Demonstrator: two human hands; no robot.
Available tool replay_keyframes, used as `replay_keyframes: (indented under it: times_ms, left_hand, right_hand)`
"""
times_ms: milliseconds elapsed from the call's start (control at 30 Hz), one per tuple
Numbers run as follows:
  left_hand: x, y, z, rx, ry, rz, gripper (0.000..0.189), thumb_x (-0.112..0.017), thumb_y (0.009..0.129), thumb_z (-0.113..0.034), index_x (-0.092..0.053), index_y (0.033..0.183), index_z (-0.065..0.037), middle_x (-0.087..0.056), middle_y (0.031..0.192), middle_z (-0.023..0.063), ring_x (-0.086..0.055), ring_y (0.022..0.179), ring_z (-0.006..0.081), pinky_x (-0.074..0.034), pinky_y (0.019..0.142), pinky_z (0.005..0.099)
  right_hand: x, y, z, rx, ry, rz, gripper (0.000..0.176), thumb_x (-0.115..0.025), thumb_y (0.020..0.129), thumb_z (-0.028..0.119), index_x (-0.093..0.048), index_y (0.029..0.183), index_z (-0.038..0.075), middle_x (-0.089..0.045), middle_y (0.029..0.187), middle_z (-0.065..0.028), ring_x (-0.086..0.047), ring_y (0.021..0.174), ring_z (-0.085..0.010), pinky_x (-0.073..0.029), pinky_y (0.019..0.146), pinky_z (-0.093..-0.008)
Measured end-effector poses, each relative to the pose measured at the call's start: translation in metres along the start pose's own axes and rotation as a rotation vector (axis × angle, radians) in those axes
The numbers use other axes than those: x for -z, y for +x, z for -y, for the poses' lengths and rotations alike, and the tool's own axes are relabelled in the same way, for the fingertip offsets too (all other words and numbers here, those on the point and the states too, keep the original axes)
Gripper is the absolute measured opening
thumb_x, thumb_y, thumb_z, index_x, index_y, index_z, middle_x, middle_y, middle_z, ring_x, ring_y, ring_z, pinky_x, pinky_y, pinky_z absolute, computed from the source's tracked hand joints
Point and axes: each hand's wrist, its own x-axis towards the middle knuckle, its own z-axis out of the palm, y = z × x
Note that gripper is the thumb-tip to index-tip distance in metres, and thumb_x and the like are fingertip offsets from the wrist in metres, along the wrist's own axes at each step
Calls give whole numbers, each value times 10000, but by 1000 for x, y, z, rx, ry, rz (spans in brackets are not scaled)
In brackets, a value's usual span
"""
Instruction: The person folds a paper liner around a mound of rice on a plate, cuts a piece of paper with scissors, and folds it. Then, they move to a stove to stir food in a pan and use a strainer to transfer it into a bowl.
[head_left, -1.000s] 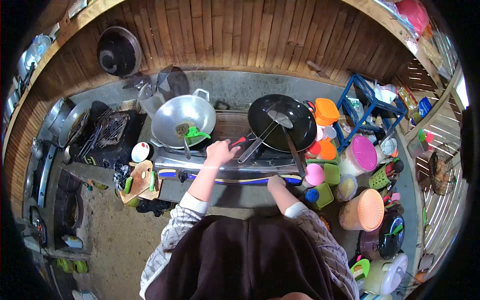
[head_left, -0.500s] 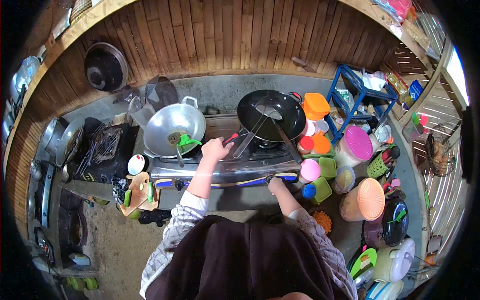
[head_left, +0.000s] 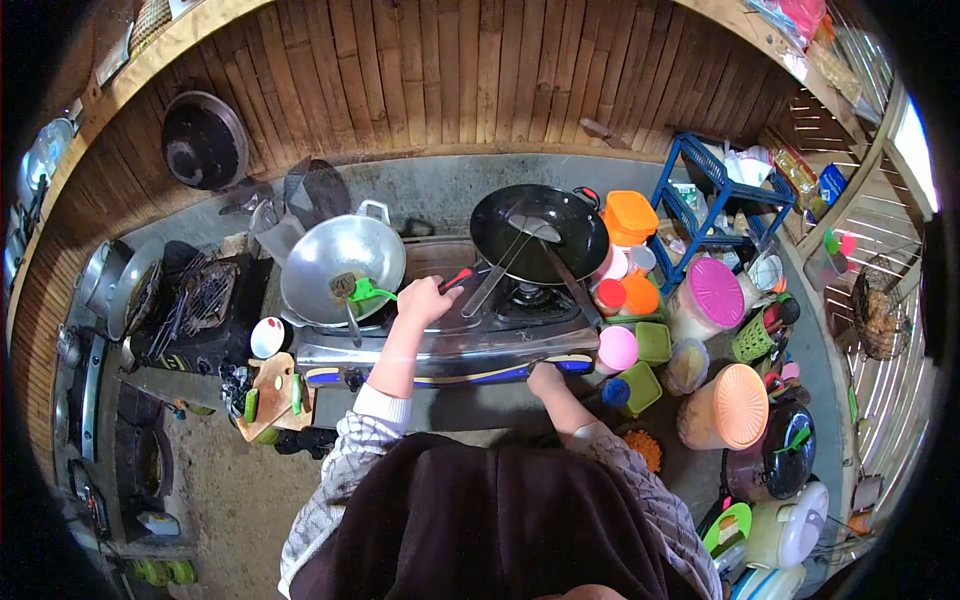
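Fingers [head_left: 438,292] of the left hand [head_left: 425,300] close around the red handle of a spatula [head_left: 497,270], whose blade lies in the black pan [head_left: 570,250] on the stove [head_left: 450,345]. Well apart, the right hand [head_left: 545,378] touches the stove's front edge; its grip cannot be made out. A silver wok [head_left: 330,260] sits just left, and lidded tubs [head_left: 715,292] stand to the right.

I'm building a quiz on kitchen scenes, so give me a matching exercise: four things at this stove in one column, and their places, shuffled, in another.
Things:
1 black pan
2 silver wok
3 cutting board
4 left hand

Places:
A on the stove's left side
B closed on a red handle
C on the stove's right side
D beyond the stove's left end

Pairs: 1-C, 2-A, 3-D, 4-B.
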Motion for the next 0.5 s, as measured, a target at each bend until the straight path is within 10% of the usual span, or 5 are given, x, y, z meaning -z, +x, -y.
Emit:
replay_keyframes:
  times_ms: [500]
  left_hand:
    - [-1, 1, 1, 9, -40, 24, 495, -533, 732, -544, -631, 779, -61, -619, 709, 171, -606, 744, 329, -468, 671, 411]
  right_hand:
    - [-48, 31, 12, -169, -254, -64, 254, -466, 787, 127, -653, 934, 39, -623, 992, -128, -618, 865, -250, -493, 575, -427]
